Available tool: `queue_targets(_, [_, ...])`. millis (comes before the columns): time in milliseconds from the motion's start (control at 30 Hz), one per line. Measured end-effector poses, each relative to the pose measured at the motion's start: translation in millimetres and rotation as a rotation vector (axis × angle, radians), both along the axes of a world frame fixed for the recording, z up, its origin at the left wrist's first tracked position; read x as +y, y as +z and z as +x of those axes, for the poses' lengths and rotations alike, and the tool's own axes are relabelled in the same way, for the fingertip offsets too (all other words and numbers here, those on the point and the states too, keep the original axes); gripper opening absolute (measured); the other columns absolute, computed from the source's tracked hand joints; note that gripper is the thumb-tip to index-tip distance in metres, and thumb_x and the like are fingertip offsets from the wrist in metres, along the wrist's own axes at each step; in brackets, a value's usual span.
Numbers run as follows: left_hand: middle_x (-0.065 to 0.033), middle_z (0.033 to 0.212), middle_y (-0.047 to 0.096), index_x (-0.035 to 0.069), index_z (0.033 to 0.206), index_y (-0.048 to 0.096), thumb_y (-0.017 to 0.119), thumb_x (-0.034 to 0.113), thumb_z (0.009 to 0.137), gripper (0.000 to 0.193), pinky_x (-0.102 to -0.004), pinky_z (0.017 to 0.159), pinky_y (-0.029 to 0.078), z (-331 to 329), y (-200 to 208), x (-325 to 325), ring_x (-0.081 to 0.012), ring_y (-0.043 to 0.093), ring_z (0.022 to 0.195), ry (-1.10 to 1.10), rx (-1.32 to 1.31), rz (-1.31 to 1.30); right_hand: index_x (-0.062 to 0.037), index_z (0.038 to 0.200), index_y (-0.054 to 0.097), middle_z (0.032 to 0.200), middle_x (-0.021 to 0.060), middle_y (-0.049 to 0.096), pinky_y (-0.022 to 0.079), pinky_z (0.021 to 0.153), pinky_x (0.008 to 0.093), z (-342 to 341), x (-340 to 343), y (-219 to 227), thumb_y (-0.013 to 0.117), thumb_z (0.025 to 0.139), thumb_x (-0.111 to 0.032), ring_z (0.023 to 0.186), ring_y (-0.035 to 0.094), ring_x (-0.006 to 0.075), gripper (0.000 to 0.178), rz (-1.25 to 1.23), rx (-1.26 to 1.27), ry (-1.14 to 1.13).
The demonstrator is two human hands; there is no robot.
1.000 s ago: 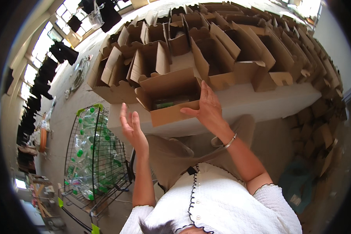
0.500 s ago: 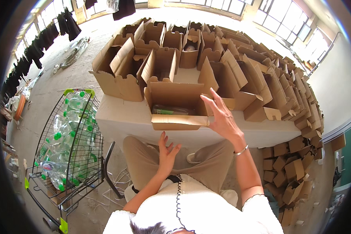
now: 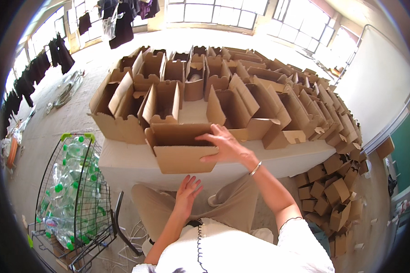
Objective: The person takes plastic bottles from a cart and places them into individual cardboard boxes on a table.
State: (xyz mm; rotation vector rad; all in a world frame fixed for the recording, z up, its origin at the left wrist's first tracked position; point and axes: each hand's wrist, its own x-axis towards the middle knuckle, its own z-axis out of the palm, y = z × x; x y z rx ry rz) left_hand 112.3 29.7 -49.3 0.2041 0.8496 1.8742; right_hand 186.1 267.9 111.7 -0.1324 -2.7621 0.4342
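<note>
The cardboard box (image 3: 182,160) sits at the near edge of the cloth-covered bench (image 3: 123,157), its open top up and its plain front panel turned towards the wearer. From my end I cannot tell how much of its base has the bench under it, and what lies inside is hidden behind that panel.

The right hand (image 3: 228,148) is at the box's front right corner: thumb against the outside of the panel, the other fingers reaching over the opening. Thumb and fingers straddle the panel's upper edge, but I cannot tell whether they press on it. The left hand (image 3: 185,199) is just below the front panel, its fingers spread with nothing between them.

To handle this well, I would support the base from below with the left palm and keep the right hand light, because thin board may buckle if pinched at one corner. I would keep the box level and square, and watch the left-hand neighbour among the standing boxes (image 3: 127,130), close beside its rear left corner: a sideways nudge could shift it or catch a raised flap.
</note>
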Motion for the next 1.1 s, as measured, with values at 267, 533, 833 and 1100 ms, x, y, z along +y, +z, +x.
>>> queue_targets(267, [-0.0021,0.147,0.053,0.013,0.150,0.044,0.073,0.019,0.095,0.062,-0.0451,0.121,0.035,3,-24,8,-0.0220,0.047,0.140,-0.051,-0.253,0.277,-0.0075,0.131,0.066,0.106,0.0229,0.052,0.042,0.096,0.0470,23,-96,-9,0.081,0.078,-0.043,0.105,0.050,0.0385,0.066,0.071,0.213,-0.234])
queue_targets(533, [-0.0015,0.141,0.057,0.012,0.147,0.048,0.071,0.024,0.099,0.054,-0.0412,0.111,0.043,40,-9,-27,-0.0173,0.054,0.130,-0.159,0.066,0.100,-0.0128,0.131,0.068,0.121,0.0252,0.054,0.044,0.097,0.0517,76,-142,-3,0.073,0.086,-0.028,0.110,0.050,0.0428,0.048,-0.090,0.208,-0.442])
queue_targets(833, [-0.0060,0.141,0.059,0.002,0.144,0.052,0.045,0.036,0.112,0.046,-0.0375,0.112,0.043,47,10,-6,-0.0173,0.054,0.131,-0.363,0.164,0.030,-0.0048,0.124,0.067,0.107,0.0184,0.058,0.039,0.094,0.0503,115,-141,14,0.057,0.098,-0.038,0.100,0.044,0.0387,0.044,-0.042,0.270,-0.621])
queue_targets(1100, [-0.0039,0.147,0.056,0.005,0.149,0.047,0.042,0.047,0.111,0.057,-0.0367,0.113,0.042,-27,71,64,-0.0157,0.054,0.132,-0.089,0.081,0.039,-0.0043,0.135,0.063,0.123,0.0256,0.051,0.043,0.101,0.0499,23,-110,39,0.070,0.090,-0.044,0.119,0.049,0.0433,0.061,0.084,0.290,-0.764])
